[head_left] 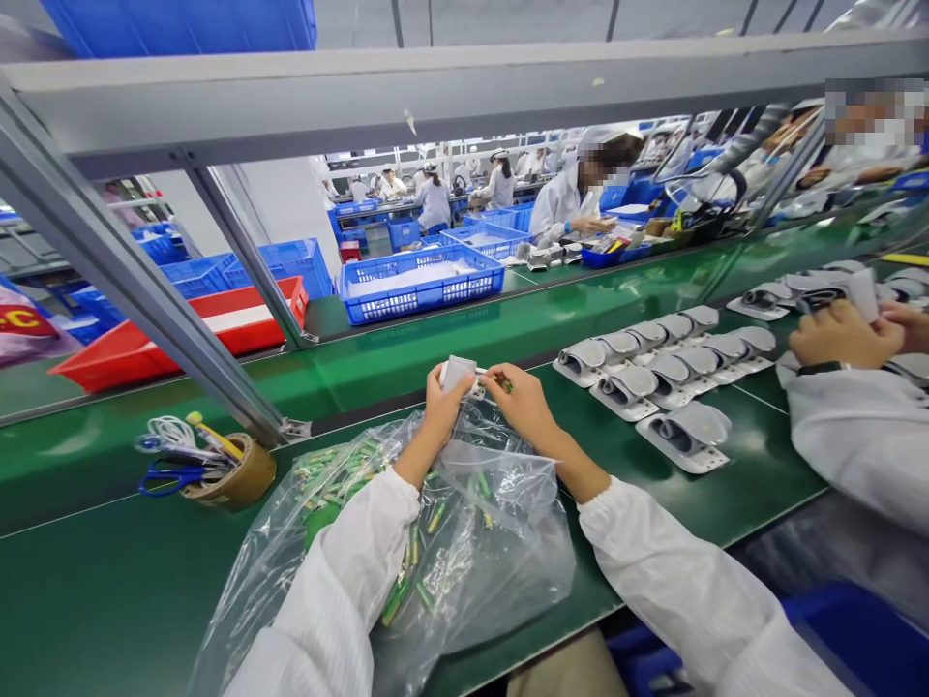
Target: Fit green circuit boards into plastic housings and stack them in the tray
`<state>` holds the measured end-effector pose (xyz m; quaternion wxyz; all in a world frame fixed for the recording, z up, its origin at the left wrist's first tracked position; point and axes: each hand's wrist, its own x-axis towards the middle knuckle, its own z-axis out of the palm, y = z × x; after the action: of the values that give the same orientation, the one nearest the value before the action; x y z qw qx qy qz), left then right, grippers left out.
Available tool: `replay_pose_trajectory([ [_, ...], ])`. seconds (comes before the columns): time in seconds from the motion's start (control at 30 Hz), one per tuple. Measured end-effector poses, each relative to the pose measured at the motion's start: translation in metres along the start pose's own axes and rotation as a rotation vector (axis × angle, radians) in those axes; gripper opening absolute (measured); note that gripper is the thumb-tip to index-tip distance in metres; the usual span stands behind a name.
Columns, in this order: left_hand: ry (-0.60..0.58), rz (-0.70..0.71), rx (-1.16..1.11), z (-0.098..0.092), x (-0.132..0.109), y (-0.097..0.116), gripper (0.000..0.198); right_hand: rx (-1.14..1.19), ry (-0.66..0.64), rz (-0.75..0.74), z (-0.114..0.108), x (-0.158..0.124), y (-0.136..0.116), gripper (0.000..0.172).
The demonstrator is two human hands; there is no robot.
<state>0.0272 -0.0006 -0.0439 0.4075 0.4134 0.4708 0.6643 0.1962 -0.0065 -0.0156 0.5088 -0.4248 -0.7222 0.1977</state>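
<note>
My left hand (pixel 439 414) is closed around a grey-and-white part (pixel 459 371), which looks like the strapped pieces on the right of the bench. Against its right side, my right hand (pixel 526 405) pinches a small green circuit board (pixel 506 384); fine detail there is too small to make out. Beneath both wrists lies a clear plastic bag (pixel 508 542), spread on the green bench. Several narrow green circuit boards (pixel 436 516) show in and through the bag. My forearms cover part of it.
Rows of grey strapped pieces (pixel 682 436) stand at right, near a co-worker's hands (pixel 842 334). A brown cup of scissors and pens (pixel 239 479) is at left. Beyond are a metal frame post (pixel 232 252), a red tray (pixel 251 329) and a blue basket (pixel 428 302).
</note>
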Motion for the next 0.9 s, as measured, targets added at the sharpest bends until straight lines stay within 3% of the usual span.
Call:
replay_pose_trajectory([
  [0.17,-0.019,0.01,0.016,0.0,0.0,0.001,0.083,-0.068,-0.013,-0.16,0.001,0.002,0.005,0.037],
  [0.4,-0.028,0.018,0.023,0.002,-0.003,0.003,0.081,-0.013,0.04,0.051,0.001,0.001,0.009,0.034],
  [0.7,-0.035,0.02,0.033,0.002,-0.002,0.001,0.08,-0.09,0.037,-0.063,0.003,0.0,0.013,0.02],
  [0.9,-0.033,0.019,0.012,0.003,-0.002,0.002,0.085,-0.148,0.008,-0.125,0.008,-0.002,0.021,0.021],
])
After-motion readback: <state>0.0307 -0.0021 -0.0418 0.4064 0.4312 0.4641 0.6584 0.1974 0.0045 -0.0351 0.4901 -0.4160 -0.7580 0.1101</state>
